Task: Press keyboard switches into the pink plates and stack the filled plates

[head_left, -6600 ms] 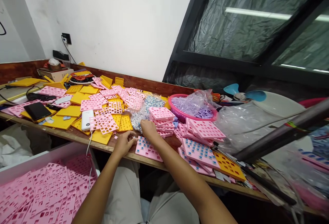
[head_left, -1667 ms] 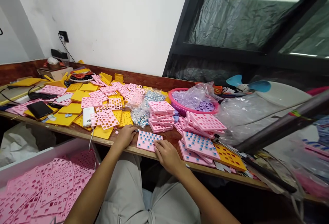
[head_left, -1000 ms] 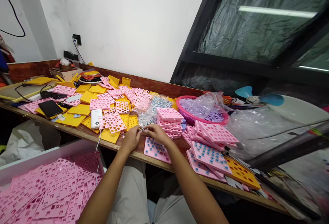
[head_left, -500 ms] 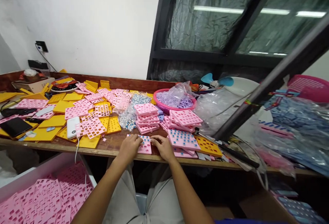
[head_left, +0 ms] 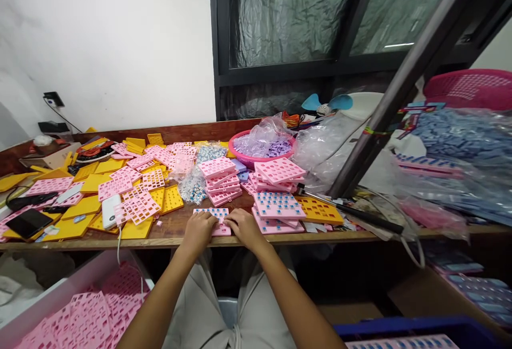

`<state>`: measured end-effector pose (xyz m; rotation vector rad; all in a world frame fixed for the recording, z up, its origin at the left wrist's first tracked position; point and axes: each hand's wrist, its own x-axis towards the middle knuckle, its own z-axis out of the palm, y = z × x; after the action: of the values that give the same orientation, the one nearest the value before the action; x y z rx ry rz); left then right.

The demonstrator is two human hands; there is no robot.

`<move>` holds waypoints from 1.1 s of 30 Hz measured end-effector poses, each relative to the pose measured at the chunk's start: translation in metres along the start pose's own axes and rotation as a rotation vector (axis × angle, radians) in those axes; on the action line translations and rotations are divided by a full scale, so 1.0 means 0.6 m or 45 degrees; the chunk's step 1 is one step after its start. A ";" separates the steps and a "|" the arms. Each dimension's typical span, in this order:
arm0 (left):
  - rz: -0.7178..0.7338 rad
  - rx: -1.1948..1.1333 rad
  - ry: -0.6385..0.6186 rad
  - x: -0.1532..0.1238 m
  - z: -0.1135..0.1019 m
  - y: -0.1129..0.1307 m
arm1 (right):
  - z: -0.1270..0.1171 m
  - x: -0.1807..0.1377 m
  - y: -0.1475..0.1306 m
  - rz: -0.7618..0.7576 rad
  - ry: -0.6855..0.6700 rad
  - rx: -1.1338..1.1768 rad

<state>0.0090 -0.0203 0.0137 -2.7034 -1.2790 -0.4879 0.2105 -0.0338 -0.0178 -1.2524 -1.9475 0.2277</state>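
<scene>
A small pink board (head_left: 221, 229) with square holes and blue-and-white pieces lies near the table's front edge. My left hand (head_left: 199, 230) is closed over its left side, with the fingertips resting on the face. At the right edge, my right hand (head_left: 245, 227) has its fingers bent together against the board; anything small in the fingertips is hidden. Just right of that hand stands a pile of pink boards (head_left: 279, 206), the upper one filled with blue pieces. Behind the hands are a stack of pink boards (head_left: 219, 167) and a clear bag of blue-and-white pieces (head_left: 194, 189).
Pink grids and yellow boards (head_left: 86, 207) spread across the left, with a white power bank (head_left: 111, 211) and a phone (head_left: 29, 223). A pink basket (head_left: 236, 152) holds purple pieces. A slanted metal pole (head_left: 384, 109) rises at right. Below left is a box of pink grids (head_left: 86, 319).
The view has swung to the right, bringing a blue crate with a filled board into sight at the bottom. My right hand's fingers have come inward over the board's right edge.
</scene>
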 end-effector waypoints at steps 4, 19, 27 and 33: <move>0.027 0.079 -0.081 0.008 -0.012 0.005 | 0.000 0.002 0.000 0.016 -0.002 -0.035; -0.131 0.035 -0.127 0.010 -0.013 0.024 | -0.006 -0.007 -0.011 -0.037 -0.048 -0.179; -0.414 -0.237 0.248 0.060 -0.011 -0.133 | -0.008 -0.011 -0.016 0.002 -0.009 -0.129; -0.460 -0.285 0.161 0.065 0.038 -0.197 | -0.010 -0.012 -0.021 0.033 0.024 -0.085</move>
<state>-0.0533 0.0890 0.0008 -2.5570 -1.7800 -0.8729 0.2075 -0.0476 -0.0112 -1.3188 -1.9379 0.1639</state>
